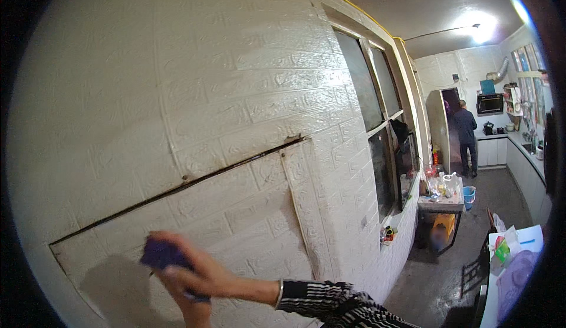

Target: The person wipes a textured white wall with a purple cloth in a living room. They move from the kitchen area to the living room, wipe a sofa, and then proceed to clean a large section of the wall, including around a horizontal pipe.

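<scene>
A bunched purple cloth is held between my two hands, close in front of a wall panel covered in white embossed brick-pattern sheet. My right hand grips the cloth from the right, its wrist in a black-and-white striped sleeve. Lower down, my left hand comes up from the bottom edge and also closes on the cloth, blurred and partly covered by the right. Whether the cloth touches the panel I cannot tell. A dark gap runs along the panel's top edge, with round fastener heads near it.
A framed window is set in the wall to the right. Beyond stand a cluttered table, a blue bucket and kitchen counters. A person stands at the far end. Another table with bags is at lower right.
</scene>
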`<state>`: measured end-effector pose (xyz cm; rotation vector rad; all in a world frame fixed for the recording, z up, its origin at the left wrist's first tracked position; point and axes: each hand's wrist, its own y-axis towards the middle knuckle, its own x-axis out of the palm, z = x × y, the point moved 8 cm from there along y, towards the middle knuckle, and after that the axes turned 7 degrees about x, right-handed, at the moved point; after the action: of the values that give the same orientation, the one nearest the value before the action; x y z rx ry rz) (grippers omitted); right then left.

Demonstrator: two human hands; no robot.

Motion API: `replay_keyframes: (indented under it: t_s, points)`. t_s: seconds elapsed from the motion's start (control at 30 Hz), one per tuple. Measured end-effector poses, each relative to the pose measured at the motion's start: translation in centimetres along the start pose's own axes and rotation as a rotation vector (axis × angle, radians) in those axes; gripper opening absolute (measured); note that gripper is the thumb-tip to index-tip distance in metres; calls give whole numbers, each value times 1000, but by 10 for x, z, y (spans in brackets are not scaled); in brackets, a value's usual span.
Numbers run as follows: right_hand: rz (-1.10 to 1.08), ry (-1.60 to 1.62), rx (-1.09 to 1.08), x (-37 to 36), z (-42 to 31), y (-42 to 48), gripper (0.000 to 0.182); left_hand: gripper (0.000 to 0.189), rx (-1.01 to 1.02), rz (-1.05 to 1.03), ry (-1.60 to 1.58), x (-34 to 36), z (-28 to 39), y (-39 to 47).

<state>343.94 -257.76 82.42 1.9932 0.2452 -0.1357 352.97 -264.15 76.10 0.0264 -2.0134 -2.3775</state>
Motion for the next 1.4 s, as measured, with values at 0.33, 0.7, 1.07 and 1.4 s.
replay_keyframes:
  t_s: [0.33,0.7,1.07,1.4]
  points:
    - [778,-681,-155,-403,-79,80,28,52,274,-317,950,3,31,21]
    - [155,-1132,-773,-45,-52,203,34,50,481,-258,1170,14,10,7]
    - [531,-1228,-520,-379,-73,179,46,49,421,-310,1103,-26,2,-12]
    - [289,-1186,-841,-88,-49,260,41,51,459,-292,1094,-32,-8,-21]
